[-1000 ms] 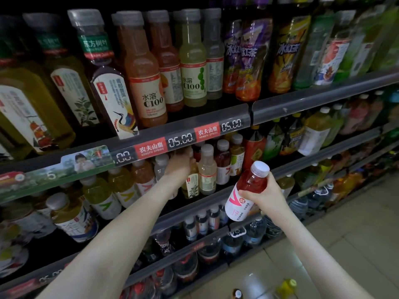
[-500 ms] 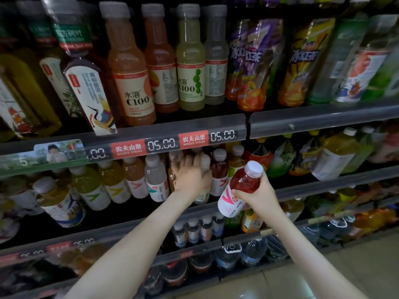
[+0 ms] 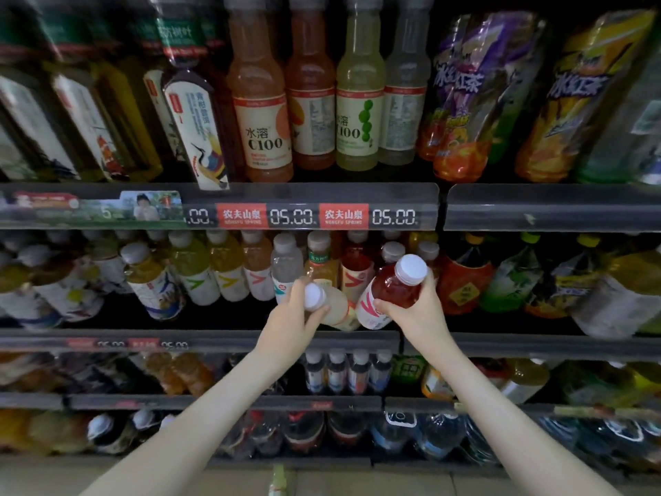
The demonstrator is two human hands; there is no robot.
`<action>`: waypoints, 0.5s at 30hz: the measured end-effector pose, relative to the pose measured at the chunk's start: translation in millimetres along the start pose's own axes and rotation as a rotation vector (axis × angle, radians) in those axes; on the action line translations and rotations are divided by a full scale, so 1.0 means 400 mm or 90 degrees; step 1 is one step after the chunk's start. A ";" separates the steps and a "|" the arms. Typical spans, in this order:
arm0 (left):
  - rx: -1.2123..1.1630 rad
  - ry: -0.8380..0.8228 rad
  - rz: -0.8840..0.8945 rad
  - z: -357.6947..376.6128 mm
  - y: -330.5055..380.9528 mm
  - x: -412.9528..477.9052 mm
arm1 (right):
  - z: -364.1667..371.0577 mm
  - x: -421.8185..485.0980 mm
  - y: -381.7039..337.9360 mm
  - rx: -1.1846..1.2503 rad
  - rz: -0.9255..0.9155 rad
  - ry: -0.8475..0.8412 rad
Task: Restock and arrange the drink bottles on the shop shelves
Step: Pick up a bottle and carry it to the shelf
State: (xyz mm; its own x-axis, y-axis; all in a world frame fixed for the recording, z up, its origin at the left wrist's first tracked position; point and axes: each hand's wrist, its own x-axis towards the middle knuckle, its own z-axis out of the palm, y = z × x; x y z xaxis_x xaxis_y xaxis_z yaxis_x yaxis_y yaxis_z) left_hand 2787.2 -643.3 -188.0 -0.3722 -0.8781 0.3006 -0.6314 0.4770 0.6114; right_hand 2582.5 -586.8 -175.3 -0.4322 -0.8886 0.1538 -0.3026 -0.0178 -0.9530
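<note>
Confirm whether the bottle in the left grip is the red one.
No, the left grip holds a pale bottle, while the red bottle is in the right grip.

Across centre frame, red Nongfu Spring tags (image 3: pixel 243 215) alternating with "05.00" price displays (image 3: pixel 292 217); at left, a promotional strip (image 3: pixel 107 209) picturing a child; along the bottom edge, pale floor tiles (image 3: pixel 375 485).

Dim grey shelving (image 3: pixel 536 209), pale tiled floor (image 3: pixel 357 485)
</note>
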 end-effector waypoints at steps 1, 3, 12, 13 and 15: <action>-0.024 0.021 -0.008 -0.013 -0.004 -0.012 | 0.009 0.006 0.003 0.001 -0.008 -0.009; -0.044 0.070 -0.013 -0.050 -0.005 -0.021 | 0.026 0.017 0.012 0.013 -0.015 -0.020; -0.059 0.103 -0.059 -0.203 -0.039 -0.030 | 0.170 0.057 0.062 -0.127 -0.028 -0.044; -0.072 0.094 -0.068 -0.209 -0.043 -0.033 | 0.178 0.061 0.063 -0.151 -0.031 -0.039; -0.095 0.082 -0.094 -0.220 -0.053 -0.035 | 0.191 0.070 0.054 -0.199 -0.032 -0.024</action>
State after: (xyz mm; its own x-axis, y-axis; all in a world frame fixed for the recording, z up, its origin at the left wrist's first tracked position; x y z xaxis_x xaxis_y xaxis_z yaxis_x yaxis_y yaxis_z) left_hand 2865.8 -644.3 -140.7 -0.1868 -0.9402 0.2848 -0.5617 0.3401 0.7542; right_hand 2628.8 -647.3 -211.4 -0.3797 -0.9069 0.1829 -0.5719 0.0747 -0.8169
